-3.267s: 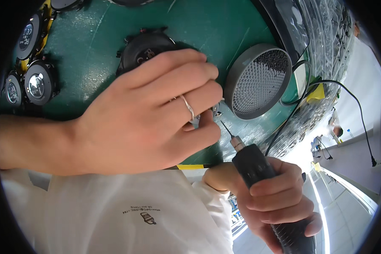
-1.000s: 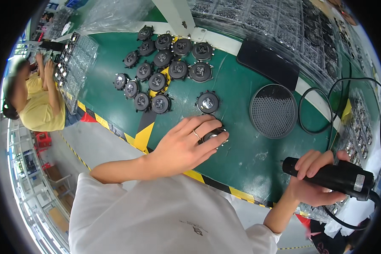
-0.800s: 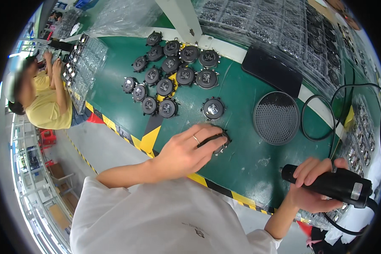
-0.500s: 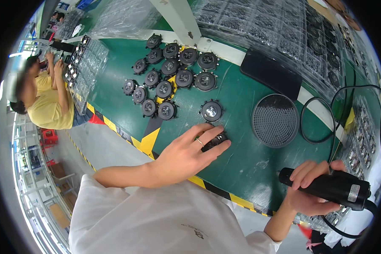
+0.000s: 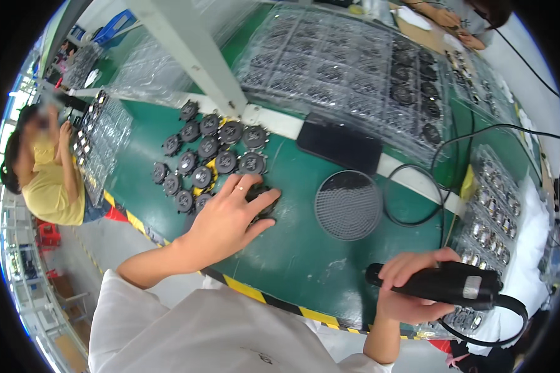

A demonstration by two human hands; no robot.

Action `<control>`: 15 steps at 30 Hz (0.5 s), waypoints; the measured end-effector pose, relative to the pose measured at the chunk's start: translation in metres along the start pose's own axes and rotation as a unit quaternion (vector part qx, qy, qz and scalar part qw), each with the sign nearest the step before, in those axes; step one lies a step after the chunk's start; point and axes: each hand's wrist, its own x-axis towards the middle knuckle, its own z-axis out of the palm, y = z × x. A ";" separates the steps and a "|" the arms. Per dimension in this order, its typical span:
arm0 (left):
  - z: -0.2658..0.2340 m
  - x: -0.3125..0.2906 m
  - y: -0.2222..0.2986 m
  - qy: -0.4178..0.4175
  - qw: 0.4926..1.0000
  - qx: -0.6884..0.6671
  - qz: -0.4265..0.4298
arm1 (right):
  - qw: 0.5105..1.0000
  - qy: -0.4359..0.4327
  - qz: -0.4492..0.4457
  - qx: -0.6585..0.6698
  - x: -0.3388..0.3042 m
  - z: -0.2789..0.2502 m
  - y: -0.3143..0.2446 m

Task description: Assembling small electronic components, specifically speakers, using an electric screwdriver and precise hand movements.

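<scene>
My left hand [image 5: 227, 217] is closed round a black, round watch case [image 5: 259, 194] with small lugs at its edge; my fingers cover much of it, and whether a second case lies under them I cannot tell. Just beyond and to the left lies a cluster of similar watch cases [image 5: 208, 147] on the green mat. My right hand [image 5: 410, 286] grips a black, corded electric screwdriver [image 5: 445, 283], its tip end pointing left above the table's near right part.
Right of my left hand stands a round, dark dish with a gridded surface [image 5: 348, 205]. Behind it are a flat black slab [image 5: 339, 143] and clear trays of parts [image 5: 348, 74]. A black cable [image 5: 410, 221] loops at the right. A co-worker in yellow [image 5: 56, 193] sits at left.
The whole view has shifted, with the table lower and more to the left. My left hand has moved toward the cluster with a watch case. My right hand still holds the screwdriver.
</scene>
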 end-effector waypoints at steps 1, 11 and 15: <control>0.000 0.000 0.002 -0.007 1.000 0.018 0.002 | 1.000 0.010 0.000 0.013 0.000 0.001 0.003; -0.031 0.104 0.019 0.009 0.983 -0.116 0.142 | 0.997 -0.019 0.055 -0.048 0.002 0.003 0.001; -0.014 0.218 0.037 0.014 0.939 -0.095 0.329 | 0.995 -0.051 0.051 -0.062 -0.004 -0.001 0.003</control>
